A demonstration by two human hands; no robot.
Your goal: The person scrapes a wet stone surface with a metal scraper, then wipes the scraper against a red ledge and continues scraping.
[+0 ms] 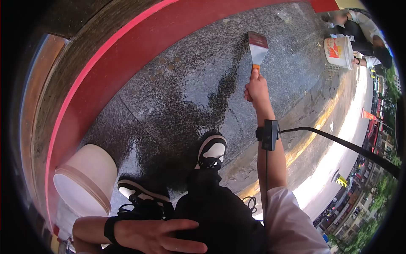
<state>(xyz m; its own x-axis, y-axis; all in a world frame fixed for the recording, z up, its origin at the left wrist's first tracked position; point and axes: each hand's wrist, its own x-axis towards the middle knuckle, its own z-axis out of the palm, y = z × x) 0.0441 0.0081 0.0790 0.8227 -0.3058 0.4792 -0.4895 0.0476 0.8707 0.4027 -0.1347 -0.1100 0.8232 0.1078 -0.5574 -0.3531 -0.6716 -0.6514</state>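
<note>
My right hand (257, 89) reaches out over the wet speckled stone floor (182, 97), fingers wrapped round a scraper's orange handle. The scraper (258, 51) has a wide flat metal blade, reddish-brown toward its far edge, pointing away from me close over the floor. Low in the view, my left hand (156, 237) lies across my dark trousers with its fingers spread and nothing in them. A white plastic bucket (95, 163) leans or lies tilted beside my left shoe, its round end facing me.
A red wall base (97, 70) curves along the left. Another person (366, 31) crouches at the upper right by a white bucket with orange print (338, 51). A black cable (338, 139) runs from the device on my right wrist. The street lies right.
</note>
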